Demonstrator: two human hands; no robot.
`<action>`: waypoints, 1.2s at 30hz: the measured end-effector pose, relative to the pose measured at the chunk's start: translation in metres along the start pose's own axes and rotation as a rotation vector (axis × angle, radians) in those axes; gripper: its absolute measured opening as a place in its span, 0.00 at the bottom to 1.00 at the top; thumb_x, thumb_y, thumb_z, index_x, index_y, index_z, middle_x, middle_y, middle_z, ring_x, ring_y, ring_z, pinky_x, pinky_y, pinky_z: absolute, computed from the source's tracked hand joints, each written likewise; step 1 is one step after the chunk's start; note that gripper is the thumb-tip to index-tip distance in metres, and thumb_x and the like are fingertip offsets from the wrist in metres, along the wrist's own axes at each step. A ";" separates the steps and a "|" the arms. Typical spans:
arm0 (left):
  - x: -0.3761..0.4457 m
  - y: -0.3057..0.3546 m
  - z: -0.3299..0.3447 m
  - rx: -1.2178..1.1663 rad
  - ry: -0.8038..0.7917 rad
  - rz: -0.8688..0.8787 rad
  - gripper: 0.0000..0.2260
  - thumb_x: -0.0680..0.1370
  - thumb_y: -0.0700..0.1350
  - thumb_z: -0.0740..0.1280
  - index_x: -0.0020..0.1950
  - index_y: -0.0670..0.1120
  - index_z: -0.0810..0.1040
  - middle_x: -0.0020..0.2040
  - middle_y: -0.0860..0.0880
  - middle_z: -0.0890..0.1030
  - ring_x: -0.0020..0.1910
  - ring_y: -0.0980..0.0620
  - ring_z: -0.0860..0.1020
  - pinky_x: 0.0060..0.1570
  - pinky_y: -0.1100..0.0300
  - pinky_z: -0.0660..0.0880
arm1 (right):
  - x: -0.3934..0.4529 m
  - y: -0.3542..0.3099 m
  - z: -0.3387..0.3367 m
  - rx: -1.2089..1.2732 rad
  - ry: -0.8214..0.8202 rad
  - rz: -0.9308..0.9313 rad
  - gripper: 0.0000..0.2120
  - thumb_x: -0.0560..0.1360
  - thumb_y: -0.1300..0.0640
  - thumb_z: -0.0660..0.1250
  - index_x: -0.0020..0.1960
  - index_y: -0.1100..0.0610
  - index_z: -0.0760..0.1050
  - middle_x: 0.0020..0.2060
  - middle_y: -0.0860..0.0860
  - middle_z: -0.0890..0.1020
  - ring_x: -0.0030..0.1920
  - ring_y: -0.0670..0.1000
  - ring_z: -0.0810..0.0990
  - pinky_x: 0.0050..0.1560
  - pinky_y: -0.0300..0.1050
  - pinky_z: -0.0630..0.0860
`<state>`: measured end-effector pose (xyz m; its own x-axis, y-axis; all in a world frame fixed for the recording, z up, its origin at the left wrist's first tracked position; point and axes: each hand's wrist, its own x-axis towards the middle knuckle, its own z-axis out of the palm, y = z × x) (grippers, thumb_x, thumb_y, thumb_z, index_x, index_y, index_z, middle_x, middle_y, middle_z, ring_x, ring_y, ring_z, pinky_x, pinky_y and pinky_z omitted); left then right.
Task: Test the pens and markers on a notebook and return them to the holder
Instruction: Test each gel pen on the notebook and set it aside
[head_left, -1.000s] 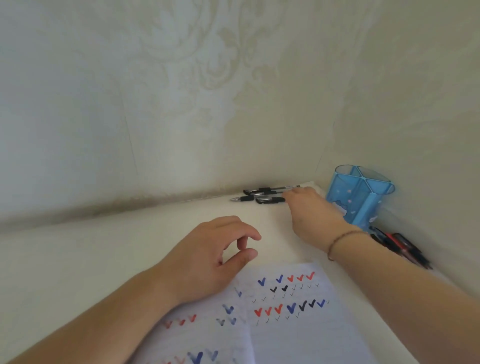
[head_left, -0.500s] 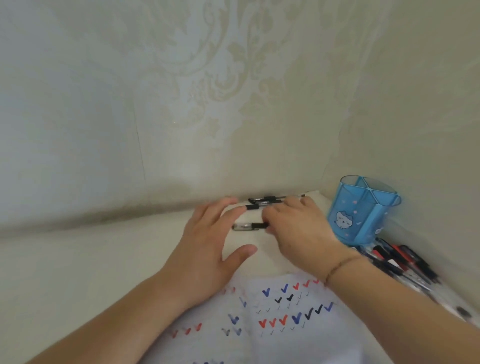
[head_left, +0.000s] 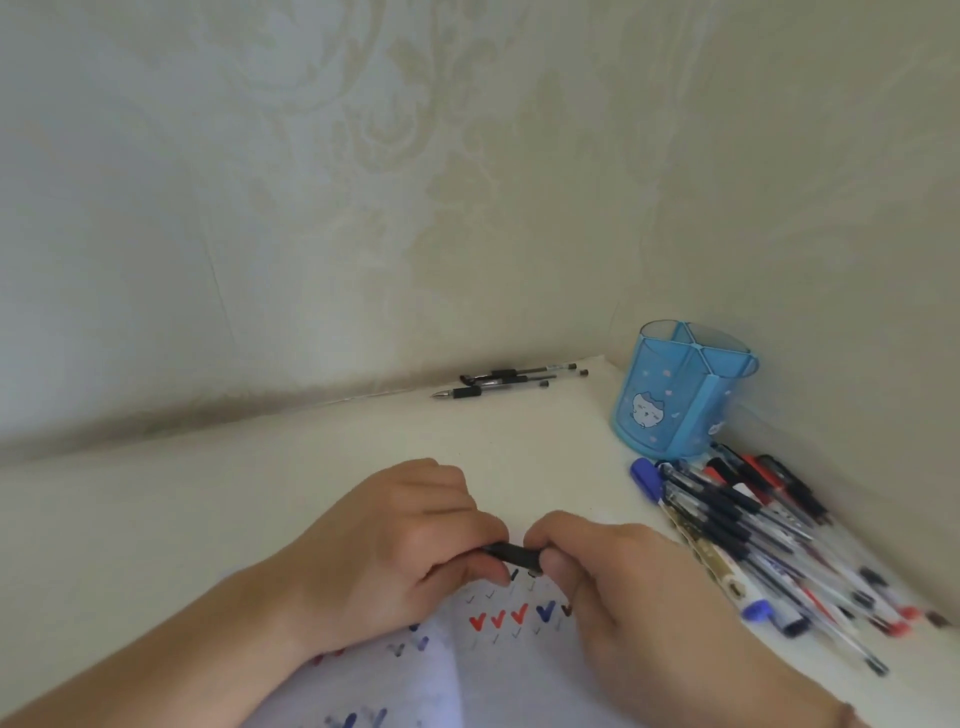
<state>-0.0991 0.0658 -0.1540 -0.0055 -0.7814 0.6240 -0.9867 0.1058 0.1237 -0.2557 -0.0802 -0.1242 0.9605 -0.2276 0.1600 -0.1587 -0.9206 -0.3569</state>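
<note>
Over the top edge of the open notebook (head_left: 498, 670), both my hands grip one black pen (head_left: 511, 554) held level. My left hand (head_left: 410, 540) curls round its left end and my right hand (head_left: 608, 571) pinches its right end, so only the pen's middle shows. The page carries rows of red, blue and black tick marks. At the back right corner the blue pen holder (head_left: 680, 395) with a cat picture stands upright, and no pens show in it. A heap of pens and markers (head_left: 753, 535) lies on the table right of my hands.
Three black pens (head_left: 504, 384) lie along the back wall, left of the holder. Walls close the table at the back and on the right. White tabletop (head_left: 182, 509) stretches to the left.
My right hand has brought a black pen from the back wall toward me. Both hands now grip it over the notebook, and the view has tilted down to show the pile of pens.
</note>
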 end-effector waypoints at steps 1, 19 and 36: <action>0.001 0.000 -0.001 0.021 0.013 0.031 0.08 0.79 0.48 0.69 0.48 0.43 0.83 0.33 0.51 0.76 0.35 0.52 0.72 0.37 0.59 0.71 | 0.000 0.000 -0.002 0.045 -0.044 0.021 0.10 0.80 0.45 0.49 0.51 0.42 0.68 0.38 0.43 0.77 0.42 0.45 0.75 0.44 0.43 0.73; -0.002 -0.003 -0.013 -0.231 0.127 -0.230 0.11 0.74 0.56 0.69 0.52 0.53 0.76 0.42 0.59 0.83 0.44 0.63 0.83 0.43 0.69 0.78 | -0.002 0.036 -0.007 0.996 0.280 0.012 0.26 0.76 0.76 0.53 0.54 0.49 0.79 0.44 0.51 0.82 0.41 0.56 0.82 0.46 0.48 0.80; -0.002 -0.006 -0.011 -0.262 0.056 -0.225 0.08 0.73 0.50 0.75 0.45 0.47 0.82 0.40 0.58 0.82 0.38 0.62 0.79 0.38 0.63 0.76 | -0.001 0.028 0.011 0.845 0.129 0.210 0.15 0.67 0.61 0.76 0.30 0.63 0.72 0.18 0.53 0.73 0.19 0.48 0.63 0.24 0.35 0.58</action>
<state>-0.0911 0.0732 -0.1473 0.2235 -0.7692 0.5987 -0.8867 0.0947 0.4526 -0.2586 -0.1022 -0.1441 0.8889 -0.4472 0.0991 -0.0578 -0.3242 -0.9442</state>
